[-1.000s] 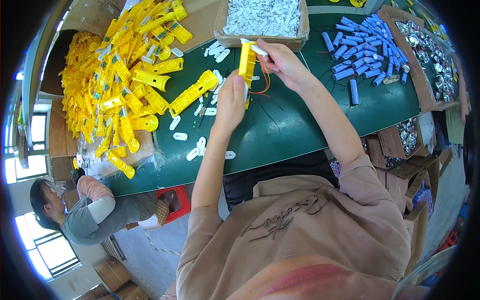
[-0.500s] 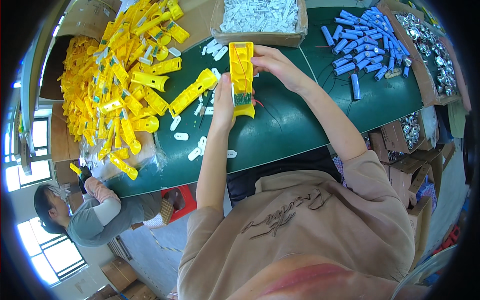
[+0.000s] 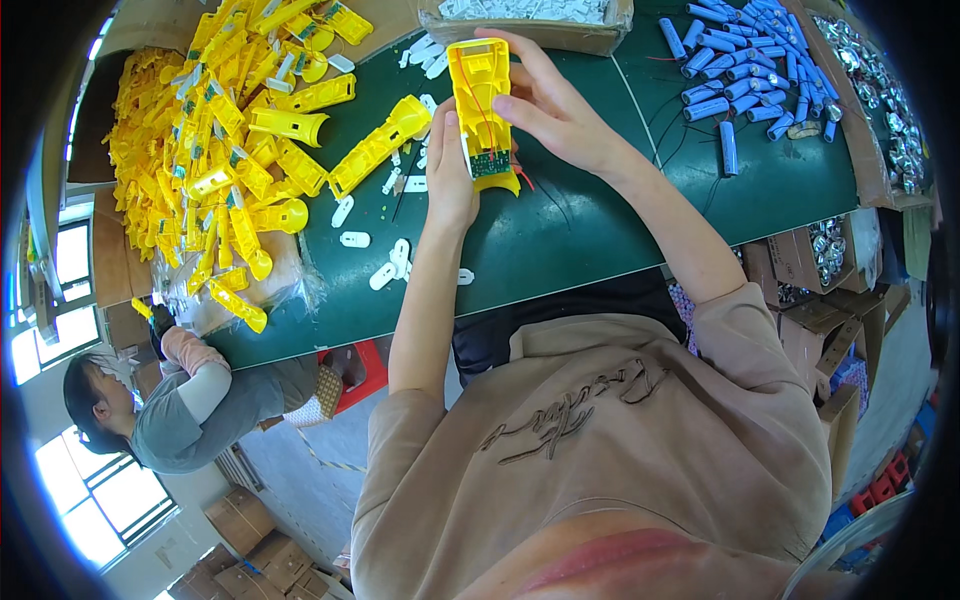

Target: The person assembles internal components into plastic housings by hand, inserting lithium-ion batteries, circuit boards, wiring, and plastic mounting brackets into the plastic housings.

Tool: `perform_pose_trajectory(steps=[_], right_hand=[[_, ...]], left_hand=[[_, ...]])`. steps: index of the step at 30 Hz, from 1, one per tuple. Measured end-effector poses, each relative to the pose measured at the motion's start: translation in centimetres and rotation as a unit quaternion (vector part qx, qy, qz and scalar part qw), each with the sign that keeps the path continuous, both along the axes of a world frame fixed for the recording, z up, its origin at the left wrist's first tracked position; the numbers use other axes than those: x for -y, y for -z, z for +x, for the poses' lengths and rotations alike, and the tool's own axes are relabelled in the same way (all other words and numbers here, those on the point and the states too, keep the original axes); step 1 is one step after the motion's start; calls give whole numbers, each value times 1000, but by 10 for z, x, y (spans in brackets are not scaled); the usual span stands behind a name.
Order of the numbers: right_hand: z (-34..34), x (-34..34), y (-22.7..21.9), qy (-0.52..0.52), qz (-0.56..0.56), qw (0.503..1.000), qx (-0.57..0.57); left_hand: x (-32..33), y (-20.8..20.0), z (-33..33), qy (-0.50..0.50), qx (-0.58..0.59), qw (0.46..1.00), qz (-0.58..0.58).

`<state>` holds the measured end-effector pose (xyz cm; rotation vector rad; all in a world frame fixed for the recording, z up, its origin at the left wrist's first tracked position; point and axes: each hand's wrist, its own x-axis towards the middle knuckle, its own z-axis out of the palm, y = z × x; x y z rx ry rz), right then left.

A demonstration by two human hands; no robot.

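Between my hands, above the green table, is a yellow plastic housing with its hollow side up. A green circuit board sits at its near end, and a red wire runs along the inside. My left hand grips the housing's left edge near that board. On the right side, my right hand is closed around the housing's edge, its thumb over the inside and its fingers partly hidden behind. Another yellow housing lies on the table just left of my hands, among small white plastic pieces.
A large heap of yellow housings covers the table's left end. Blue cylindrical batteries lie at the right, beside a carton of shiny metal parts. A box of white pieces stands at the back. Another person sits at lower left.
The housing is tilted a little differently in my hands. My right thumb has moved from its edge onto the inside, by the red wire. The whole view has shifted slightly.
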<state>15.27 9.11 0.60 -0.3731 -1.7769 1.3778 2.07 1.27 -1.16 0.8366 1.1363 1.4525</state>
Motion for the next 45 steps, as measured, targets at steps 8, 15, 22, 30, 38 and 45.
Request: perform_pose_trajectory(steps=[8, 15, 22, 30, 38, 45], right_hand=[[6, -15, 7, 101, 68, 991, 50], [-11, 13, 8, 122, -2, 989, 79], [-27, 27, 31, 136, 85, 980, 119], [-30, 28, 28, 216, 223, 937, 160], [-31, 26, 30, 266, 339, 895, 112], [-33, 31, 30, 282, 336, 894, 93]], left_hand=[[7, -5, 1, 12, -63, 996, 63], [2, 3, 0, -94, -334, 933, 91], [-2, 4, -3, -128, -157, 979, 26], [1, 6, 3, -119, -126, 983, 56], [-6, 13, 1, -137, -209, 961, 116], [-7, 0, -1, -154, -113, 979, 68]])
